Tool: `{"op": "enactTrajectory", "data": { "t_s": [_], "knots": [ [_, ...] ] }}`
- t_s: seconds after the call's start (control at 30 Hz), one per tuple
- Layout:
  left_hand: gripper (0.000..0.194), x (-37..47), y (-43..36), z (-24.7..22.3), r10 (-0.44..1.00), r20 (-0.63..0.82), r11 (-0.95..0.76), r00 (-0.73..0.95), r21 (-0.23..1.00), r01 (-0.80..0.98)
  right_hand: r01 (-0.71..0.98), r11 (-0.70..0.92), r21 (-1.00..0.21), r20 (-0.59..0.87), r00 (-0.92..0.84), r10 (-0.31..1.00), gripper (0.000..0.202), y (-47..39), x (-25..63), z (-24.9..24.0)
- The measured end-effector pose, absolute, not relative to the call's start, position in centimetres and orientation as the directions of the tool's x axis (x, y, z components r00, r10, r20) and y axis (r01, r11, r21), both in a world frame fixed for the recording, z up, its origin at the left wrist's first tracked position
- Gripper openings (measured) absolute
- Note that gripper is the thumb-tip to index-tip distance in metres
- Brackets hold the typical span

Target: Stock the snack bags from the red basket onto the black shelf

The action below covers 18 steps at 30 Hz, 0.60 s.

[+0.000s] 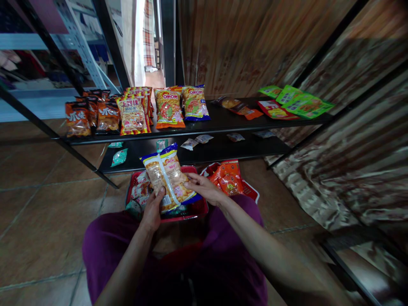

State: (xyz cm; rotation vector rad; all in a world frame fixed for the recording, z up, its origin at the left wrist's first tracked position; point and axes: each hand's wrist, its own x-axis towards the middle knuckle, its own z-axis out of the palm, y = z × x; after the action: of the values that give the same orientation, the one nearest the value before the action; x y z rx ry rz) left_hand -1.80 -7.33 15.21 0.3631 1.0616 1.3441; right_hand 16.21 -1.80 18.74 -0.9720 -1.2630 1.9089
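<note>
Between my two hands, a blue-and-yellow snack bag (168, 178) is held tilted, its seam side facing me, above a red basket (204, 208). My left hand (153, 210) grips the bag's lower left edge, thumb on its face. At the right edge, my right hand (204, 187) holds it with thumb and fingers. Other packets (140, 189) lie in the basket under the bag. On the upper shelf (223, 123) stand an orange-and-yellow noodle-snack bag (169, 108) and a similar blue-edged bag (195, 103).
Brown-and-orange bags (77, 119) and red-yellow bags (132, 114) stand at the shelf's left; green packets (302, 102) lie at its right. Small packets (189, 143) lie on the lower shelf (204, 153). A second basket (251, 192) holds orange bags (230, 177). Curtains hang behind and right.
</note>
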Motion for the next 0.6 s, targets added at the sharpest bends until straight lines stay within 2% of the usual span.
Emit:
{"op": "enactTrajectory", "data": {
  "t_s": [0.17,0.33,0.6],
  "knots": [
    [0.039,-1.5,-7.4,15.6,0.908,-0.405,0.244,-0.110,0.723,-0.646,-0.158,-0.315,-0.936,-0.208,-0.472,0.857,0.054,-2.2,15.8,18.8],
    [0.038,-1.3,-7.0,15.6,0.901,-0.424,0.250,-0.092,0.680,-0.689,-0.169,-0.286,-0.943,-0.200,-0.397,0.896,0.048,-2.3,15.6,18.7],
    [0.040,-0.4,-7.3,15.7,0.900,-0.418,0.234,-0.125,0.704,-0.671,0.018,-0.183,-0.983,-0.182,-0.259,0.949,0.036,-2.8,16.1,17.1]
  ]
}}
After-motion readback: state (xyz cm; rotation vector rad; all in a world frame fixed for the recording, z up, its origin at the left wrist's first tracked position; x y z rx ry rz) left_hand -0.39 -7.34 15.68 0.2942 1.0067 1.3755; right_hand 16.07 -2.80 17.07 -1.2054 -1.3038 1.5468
